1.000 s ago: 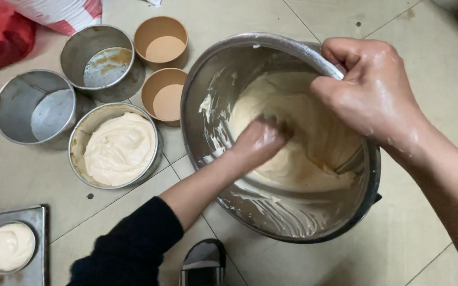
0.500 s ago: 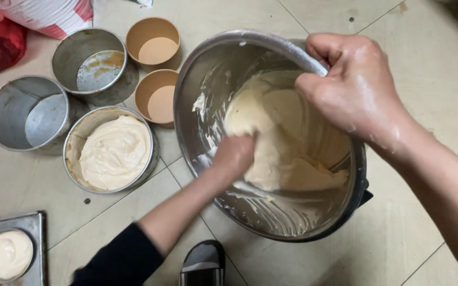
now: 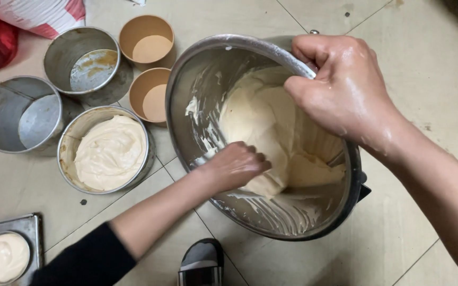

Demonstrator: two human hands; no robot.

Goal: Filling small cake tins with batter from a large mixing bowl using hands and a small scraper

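Observation:
A large steel mixing bowl (image 3: 186, 79) sits tilted on the tiled floor, holding a mass of pale cream batter (image 3: 261, 116). My right hand (image 3: 345, 90) grips the bowl's far rim, fingers hooked over the edge. My left hand (image 3: 234, 167) is inside the bowl with curled fingers, pressed against the lower left edge of the batter; whether it holds a tool is hidden. Batter streaks coat the bowl's inner wall. A round tin (image 3: 69, 153) filled with batter stands just left of the bowl.
Two bare round metal tins (image 3: 6, 90) (image 3: 59, 45) and two brown paper cups (image 3: 147, 26) (image 3: 144, 85) stand at upper left. A metal tray (image 3: 27, 225) holding a batter-filled tin is at lower left. A sandal (image 3: 201, 262) is near the bottom edge, red and white bags at top left.
My left hand has swept left and down through the batter toward the bowl's near wall. The bowl has shifted slightly left, toward the tins, still held by my right hand.

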